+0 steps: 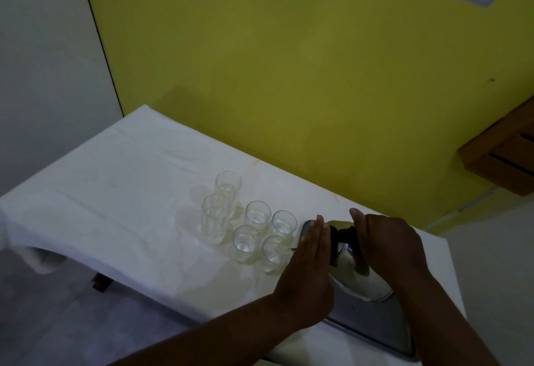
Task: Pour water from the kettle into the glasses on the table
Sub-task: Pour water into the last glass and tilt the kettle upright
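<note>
A steel kettle [358, 282] with a black knob and handle stands on a metal tray at the table's right end. My right hand [390, 245] is wrapped around the black handle on top. My left hand [310, 264] lies flat, fingers straight, against the kettle's left side near the spout. Several clear glasses stand just left of the kettle on the white tablecloth [115, 192]: two tall ribbed ones [215, 218] at the back left, and short ones [257, 215] in a cluster, the nearest [273, 253] beside my left hand. The short ones seem to hold a little water.
The metal tray [372, 328] reaches the table's near right edge. A yellow wall runs along the far side of the table. A wooden cabinet [502, 157] hangs at the right. The tablecloth droops over the left end.
</note>
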### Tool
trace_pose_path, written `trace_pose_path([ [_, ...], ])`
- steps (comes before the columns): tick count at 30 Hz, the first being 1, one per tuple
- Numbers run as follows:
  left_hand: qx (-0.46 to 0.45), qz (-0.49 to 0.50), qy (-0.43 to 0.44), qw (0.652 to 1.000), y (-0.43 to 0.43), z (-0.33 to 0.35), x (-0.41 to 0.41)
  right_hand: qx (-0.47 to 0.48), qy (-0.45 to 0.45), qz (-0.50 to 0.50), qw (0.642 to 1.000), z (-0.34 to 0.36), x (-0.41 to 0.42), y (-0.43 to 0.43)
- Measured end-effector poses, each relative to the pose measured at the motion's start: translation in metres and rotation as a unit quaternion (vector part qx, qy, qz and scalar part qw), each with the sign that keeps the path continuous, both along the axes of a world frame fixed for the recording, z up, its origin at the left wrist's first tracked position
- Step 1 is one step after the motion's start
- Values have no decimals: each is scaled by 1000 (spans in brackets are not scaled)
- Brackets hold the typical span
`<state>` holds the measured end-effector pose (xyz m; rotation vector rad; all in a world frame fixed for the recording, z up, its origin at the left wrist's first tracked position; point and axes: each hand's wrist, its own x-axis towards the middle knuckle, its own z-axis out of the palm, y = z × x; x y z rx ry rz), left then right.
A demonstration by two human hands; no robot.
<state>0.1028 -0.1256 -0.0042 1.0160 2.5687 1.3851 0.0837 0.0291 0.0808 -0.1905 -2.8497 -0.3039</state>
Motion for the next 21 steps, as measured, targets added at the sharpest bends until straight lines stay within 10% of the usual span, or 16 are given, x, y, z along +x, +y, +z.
trace_pose_path([
  [21,10,-4,-1,1000,1,-1,0,42,5,14,999,-1,3,-1],
])
